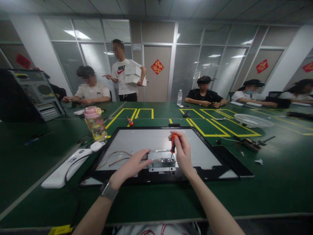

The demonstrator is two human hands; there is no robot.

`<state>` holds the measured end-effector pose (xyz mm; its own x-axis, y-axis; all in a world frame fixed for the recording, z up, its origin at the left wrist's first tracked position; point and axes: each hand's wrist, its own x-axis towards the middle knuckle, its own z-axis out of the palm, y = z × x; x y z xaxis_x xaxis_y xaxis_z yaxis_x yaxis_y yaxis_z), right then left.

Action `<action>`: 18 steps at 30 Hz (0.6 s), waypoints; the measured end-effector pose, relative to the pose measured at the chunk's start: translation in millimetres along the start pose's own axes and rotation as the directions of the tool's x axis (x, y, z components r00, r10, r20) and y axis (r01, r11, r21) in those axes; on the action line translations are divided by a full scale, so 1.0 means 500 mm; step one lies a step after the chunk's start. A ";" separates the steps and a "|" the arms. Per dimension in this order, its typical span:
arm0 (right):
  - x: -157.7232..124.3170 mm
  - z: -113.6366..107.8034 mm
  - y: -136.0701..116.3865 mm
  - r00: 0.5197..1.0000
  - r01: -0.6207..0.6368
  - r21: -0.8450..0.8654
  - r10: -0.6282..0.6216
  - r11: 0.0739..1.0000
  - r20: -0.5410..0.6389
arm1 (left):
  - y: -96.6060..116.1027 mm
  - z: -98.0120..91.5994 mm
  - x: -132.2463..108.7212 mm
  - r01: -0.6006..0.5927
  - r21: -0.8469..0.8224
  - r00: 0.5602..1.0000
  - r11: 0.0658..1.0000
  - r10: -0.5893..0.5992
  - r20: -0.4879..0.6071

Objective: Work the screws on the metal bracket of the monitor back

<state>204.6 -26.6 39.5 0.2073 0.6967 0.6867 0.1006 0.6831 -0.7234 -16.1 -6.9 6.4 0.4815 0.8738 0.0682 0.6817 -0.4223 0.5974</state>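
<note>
My right hand (182, 150) grips a screwdriver (173, 143) with an orange and black handle. The tool stands nearly upright, its tip down at the right end of a metal bracket (161, 164). The bracket sits on the back of a flat display panel (144, 138), silver with a black frame, lying on the table. My left hand (133, 164) rests at the bracket's left end, fingers stretched out and thumb apart. A watch is on that wrist. Thin wires (114, 157) run over the panel left of the bracket. Whatever lies under the screwdriver tip is too small to make out.
Left of the panel are a white power bank-like case (66, 168) with a black cable and a pink-lidded bottle (95, 122). A computer tower (36, 94) stands farther left. On the right lie a dark flat plate (234, 161) and a clear dish (253, 120). Several people are across the table.
</note>
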 end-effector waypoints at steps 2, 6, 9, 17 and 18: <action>0.000 0.001 -0.001 1.000 0.009 -0.004 -0.009 1.000 0.019 | 0.002 0.000 0.000 -0.003 -0.004 1.000 1.000 0.003 0.002; 0.003 -0.001 -0.003 0.993 0.118 -0.120 -0.119 0.986 -0.004 | 0.008 -0.002 -0.001 0.002 -0.005 1.000 1.000 -0.002 -0.002; 0.003 -0.003 -0.004 0.993 0.115 -0.146 -0.119 0.983 -0.025 | 0.009 -0.002 -0.002 0.000 -0.008 1.000 1.000 0.000 -0.006; 0.001 -0.003 0.002 0.999 0.043 -0.049 -0.041 0.998 0.033 | -0.008 0.002 0.000 -0.007 -0.001 1.000 1.000 0.007 -0.008; 0.001 -0.003 0.003 0.999 0.045 -0.050 -0.044 0.998 0.031 | -0.008 0.002 0.000 -0.009 -0.002 1.000 1.000 0.009 -0.009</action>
<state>206.1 -25.6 38.9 0.1722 0.6729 0.7194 0.1584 0.7019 -0.6944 -18.4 -5.5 3.1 0.4830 0.8719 0.0804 0.6764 -0.4298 0.5981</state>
